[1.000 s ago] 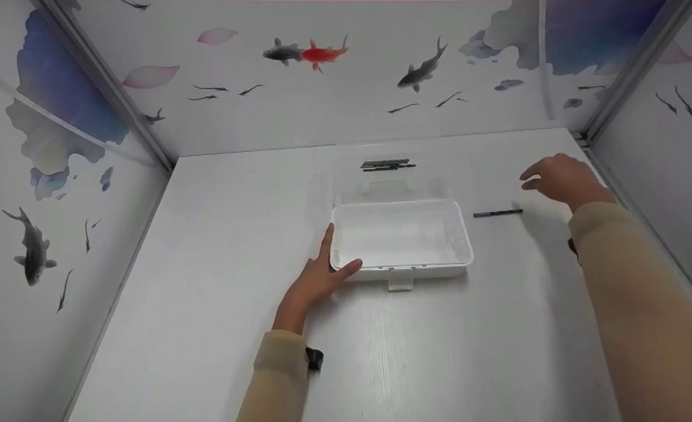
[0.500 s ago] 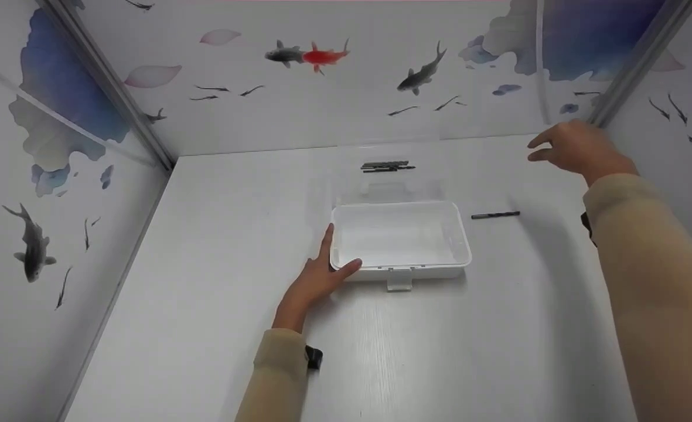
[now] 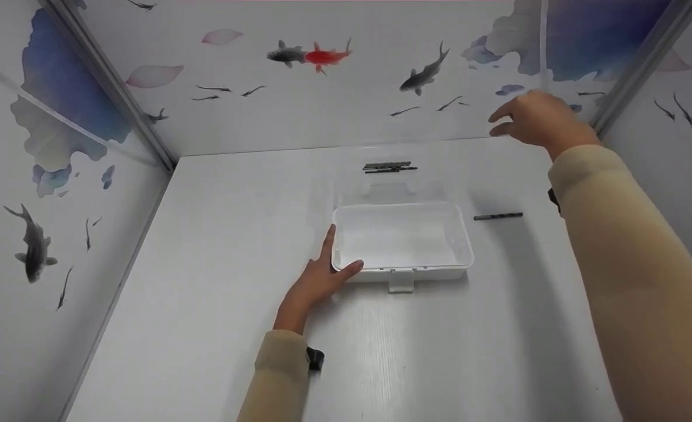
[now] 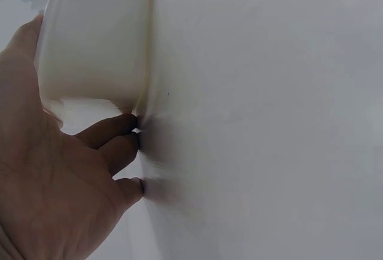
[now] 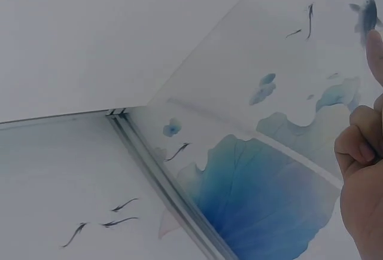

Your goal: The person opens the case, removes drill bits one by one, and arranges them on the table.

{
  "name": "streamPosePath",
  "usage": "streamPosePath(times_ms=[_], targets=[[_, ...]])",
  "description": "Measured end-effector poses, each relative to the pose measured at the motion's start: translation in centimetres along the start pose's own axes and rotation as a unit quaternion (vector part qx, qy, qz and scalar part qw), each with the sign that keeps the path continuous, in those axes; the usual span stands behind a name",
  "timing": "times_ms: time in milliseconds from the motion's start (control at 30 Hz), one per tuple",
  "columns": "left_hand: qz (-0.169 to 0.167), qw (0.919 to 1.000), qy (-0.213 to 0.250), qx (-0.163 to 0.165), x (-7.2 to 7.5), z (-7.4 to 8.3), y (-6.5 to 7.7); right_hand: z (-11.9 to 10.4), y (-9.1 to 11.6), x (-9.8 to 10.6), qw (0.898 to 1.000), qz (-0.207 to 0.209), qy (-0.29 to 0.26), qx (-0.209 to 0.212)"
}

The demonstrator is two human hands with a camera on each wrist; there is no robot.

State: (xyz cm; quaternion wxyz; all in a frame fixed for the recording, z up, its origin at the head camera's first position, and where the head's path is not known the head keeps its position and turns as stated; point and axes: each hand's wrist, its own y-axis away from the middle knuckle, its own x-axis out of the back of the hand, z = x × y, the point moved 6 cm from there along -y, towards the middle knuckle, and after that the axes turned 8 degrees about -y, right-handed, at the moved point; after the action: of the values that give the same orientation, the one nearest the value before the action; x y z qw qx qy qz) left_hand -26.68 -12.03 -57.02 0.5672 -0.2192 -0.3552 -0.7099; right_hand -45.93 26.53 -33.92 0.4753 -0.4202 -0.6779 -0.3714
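A white plastic box [image 3: 403, 274] with a front latch stands on the table, its see-through lid [image 3: 439, 189] swung back. My left hand [image 3: 316, 278] is spread at the box's near left corner, index along the left side, thumb over the front rim. In the left wrist view, the other fingertips [image 4: 122, 152] of that hand rest low beside the box. Several dark drill bits [image 3: 388, 167] lie together over the lid; a single drill bit [image 3: 498, 216] lies on the table right of the box. My right hand [image 3: 536, 120] is raised above that side holding nothing, thumb and index apart, other fingers bent.
A white table [image 3: 217, 246] carries everything. White panels [image 3: 228, 123] printed with fish and lotus leaves enclose it at the back and both sides, with metal posts [image 3: 111, 82] at the corners.
My right hand has risen away from the lone drill bit, first drifting right, then back left toward the rear panel. My left hand, the box and the bits have stayed put.
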Motion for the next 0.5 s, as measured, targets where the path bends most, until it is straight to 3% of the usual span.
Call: streamPosePath(times_ms=[500], targets=[[-0.001,1.0000,0.004,-0.002,-0.1,-0.2,-0.2,-6.7,-4.2,-2.9,0.999,0.002,0.013,0.052]])
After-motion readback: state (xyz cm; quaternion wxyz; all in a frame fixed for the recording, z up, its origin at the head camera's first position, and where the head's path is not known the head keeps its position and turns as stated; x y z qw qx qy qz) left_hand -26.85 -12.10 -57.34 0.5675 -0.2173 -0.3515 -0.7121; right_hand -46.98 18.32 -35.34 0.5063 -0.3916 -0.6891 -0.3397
